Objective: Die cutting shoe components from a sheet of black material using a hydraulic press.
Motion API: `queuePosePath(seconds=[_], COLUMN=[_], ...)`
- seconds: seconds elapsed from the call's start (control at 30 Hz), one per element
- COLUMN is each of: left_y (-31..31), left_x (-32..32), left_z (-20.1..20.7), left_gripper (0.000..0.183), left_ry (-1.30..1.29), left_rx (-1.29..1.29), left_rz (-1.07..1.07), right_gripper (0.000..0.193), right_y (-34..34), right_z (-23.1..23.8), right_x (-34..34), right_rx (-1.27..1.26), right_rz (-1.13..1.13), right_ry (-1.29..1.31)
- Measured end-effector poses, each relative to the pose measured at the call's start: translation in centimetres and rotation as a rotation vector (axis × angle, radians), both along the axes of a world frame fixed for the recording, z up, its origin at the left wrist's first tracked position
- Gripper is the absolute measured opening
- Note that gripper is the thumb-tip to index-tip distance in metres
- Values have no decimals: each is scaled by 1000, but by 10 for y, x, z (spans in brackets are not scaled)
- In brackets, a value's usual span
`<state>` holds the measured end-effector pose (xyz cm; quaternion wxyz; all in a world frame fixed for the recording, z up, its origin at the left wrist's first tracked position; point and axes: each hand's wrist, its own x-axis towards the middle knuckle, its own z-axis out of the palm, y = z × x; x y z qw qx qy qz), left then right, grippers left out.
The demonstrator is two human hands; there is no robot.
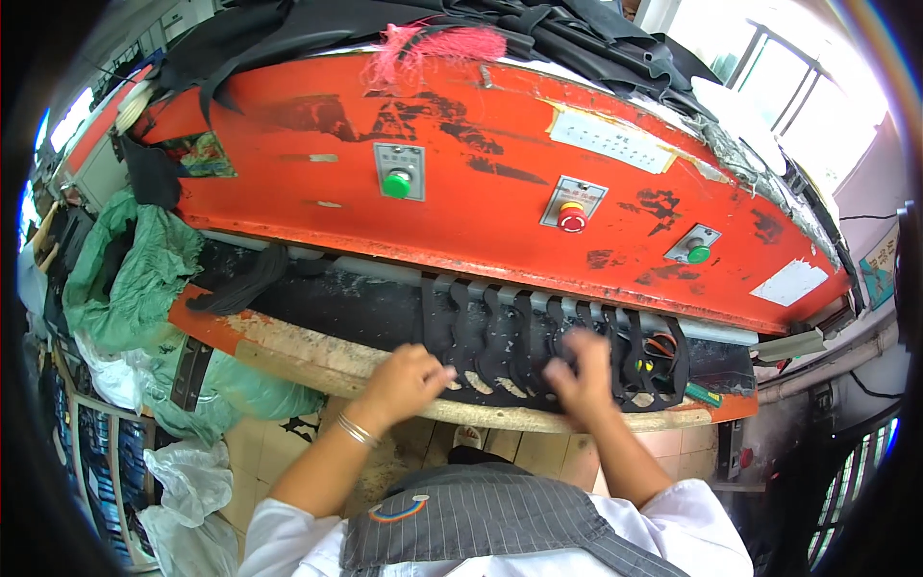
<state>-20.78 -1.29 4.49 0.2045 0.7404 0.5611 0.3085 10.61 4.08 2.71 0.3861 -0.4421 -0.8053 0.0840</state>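
A black sheet with rows of wavy cut-out gaps (524, 337) lies on the dark work surface of a red machine, its strips running from the machine towards me. My left hand (409, 383) is closed, fingers curled and thumb pressed in, at the near left corner of this sheet. Whatever is between its fingers is hidden. Over the right half of the sheet hangs my right hand (585, 380), its fingers smeared by motion. To its right, scissors with red handles (661, 344) and a green-handled tool (702, 392) lie on and beside the strips.
The red machine front (288, 173) carries a green button (396, 184), a red knob (572, 217) and another green button (697, 252). Black material (596, 38) and pink threads (433, 53) are piled on top. Black strips (252, 279) and a green sack (130, 269) are at left.
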Motion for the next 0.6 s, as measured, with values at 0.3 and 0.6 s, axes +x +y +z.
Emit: queuePosePath(seconds=[0.3, 0.6], left_y=[-67, -49], left_x=[22, 20], left_z=[-33, -42], left_gripper=[49, 46], left_ry=[326, 267], left_rx=[189, 132], left_rz=[28, 10], right_gripper=[52, 49], right_y=[-94, -73], right_z=[-19, -28], right_x=[-47, -51], right_rx=[-182, -178], right_rz=[53, 44], right_ry=[-410, -445])
